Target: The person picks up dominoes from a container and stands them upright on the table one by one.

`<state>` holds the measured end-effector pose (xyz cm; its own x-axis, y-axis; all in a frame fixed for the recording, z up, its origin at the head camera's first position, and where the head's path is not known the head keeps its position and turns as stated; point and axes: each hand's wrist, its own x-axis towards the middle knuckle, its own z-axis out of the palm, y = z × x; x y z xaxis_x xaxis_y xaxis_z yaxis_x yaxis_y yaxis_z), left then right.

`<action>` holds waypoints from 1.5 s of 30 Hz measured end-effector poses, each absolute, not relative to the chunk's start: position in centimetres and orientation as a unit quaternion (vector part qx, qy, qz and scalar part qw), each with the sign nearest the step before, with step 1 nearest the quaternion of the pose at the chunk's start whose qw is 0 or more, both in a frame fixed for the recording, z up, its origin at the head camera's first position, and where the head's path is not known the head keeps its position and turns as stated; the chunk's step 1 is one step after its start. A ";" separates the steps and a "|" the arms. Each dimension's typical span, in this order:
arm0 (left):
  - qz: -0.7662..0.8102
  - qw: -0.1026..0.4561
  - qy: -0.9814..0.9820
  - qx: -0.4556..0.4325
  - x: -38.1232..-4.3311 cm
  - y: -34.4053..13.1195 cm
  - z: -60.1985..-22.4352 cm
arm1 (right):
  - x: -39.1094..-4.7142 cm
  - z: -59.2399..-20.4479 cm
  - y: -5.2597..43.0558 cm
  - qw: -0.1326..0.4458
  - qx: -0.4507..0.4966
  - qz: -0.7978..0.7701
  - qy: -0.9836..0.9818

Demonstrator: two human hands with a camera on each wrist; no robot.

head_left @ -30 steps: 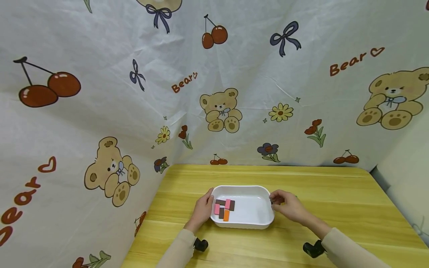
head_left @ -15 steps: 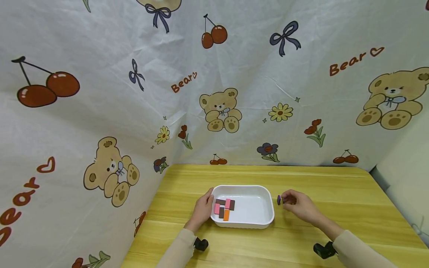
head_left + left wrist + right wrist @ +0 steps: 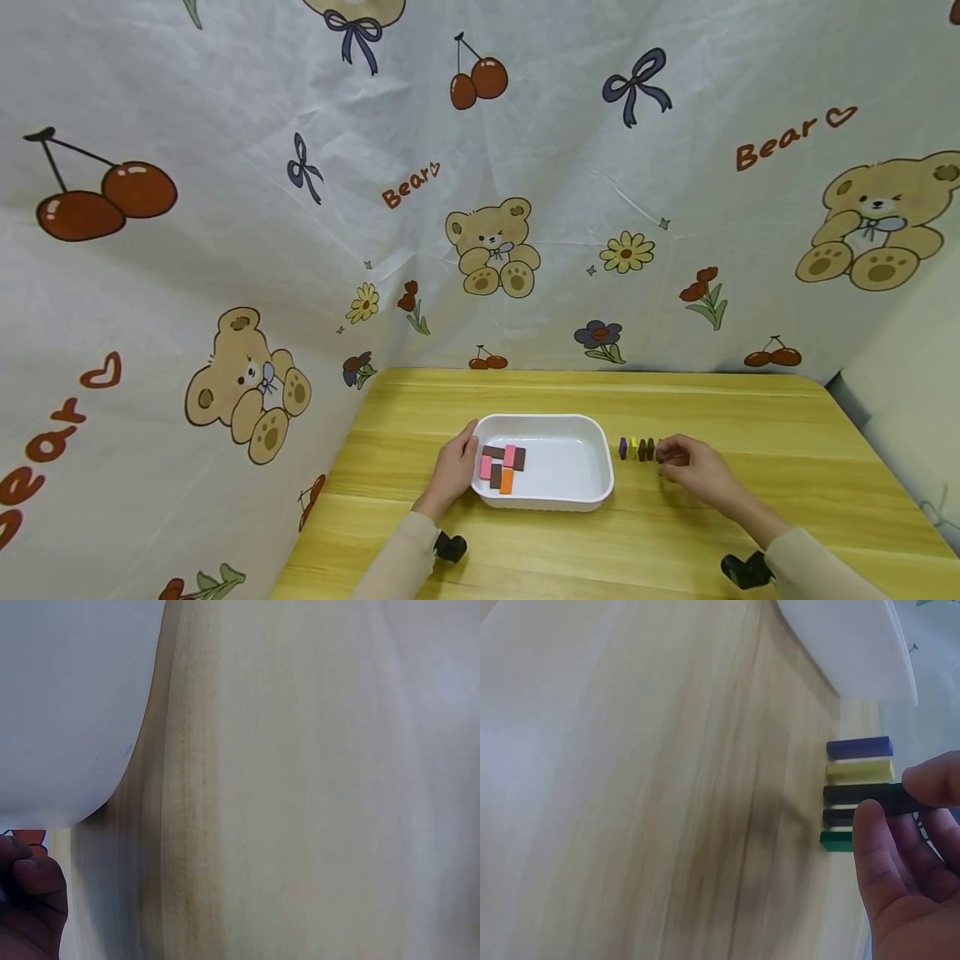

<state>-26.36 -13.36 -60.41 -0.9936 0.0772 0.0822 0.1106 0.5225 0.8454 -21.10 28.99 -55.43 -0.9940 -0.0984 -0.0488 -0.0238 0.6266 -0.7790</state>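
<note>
My left hand [image 3: 453, 462] grips the left end of a white rectangular dish [image 3: 558, 503]. At the dish's left side lie several flat dominoes: brown, pink and one orange domino [image 3: 507, 482]. Right of the dish, a row of dominoes stands on edge. It has a purple domino [image 3: 860, 747], a yellow domino [image 3: 859, 771], two dark dominoes and a green domino [image 3: 836, 841]. Over this row, my right hand [image 3: 693, 467] pinches another dark domino [image 3: 894, 799] between thumb and fingers. My right hand covers part of the row in both views.
Everything rests on a yellow wood-grain table [image 3: 525, 554]. A white cloth [image 3: 570, 167] printed with bears, cherries and bows hangs behind the table and along its left side. A black wrist mount [image 3: 746, 571] sits by the right sleeve.
My right hand has moved right, from the dish's right rim to the far end of the standing row. That row now shows. My left hand and the dish have stayed put.
</note>
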 end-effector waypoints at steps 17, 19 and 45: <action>-0.487 0.025 -0.871 -0.058 -26.6 -13.5 -60.8 | -22.3 -57.5 31.0 0.031 -0.009 -0.411 0.911; -0.489 0.023 -0.870 -0.057 -26.7 -13.5 -60.8 | -22.5 -57.7 31.0 0.030 -0.009 -0.409 0.912; -0.488 0.022 -0.870 -0.060 -26.5 -13.4 -60.7 | -24.1 -58.8 31.6 0.054 0.005 -0.420 0.906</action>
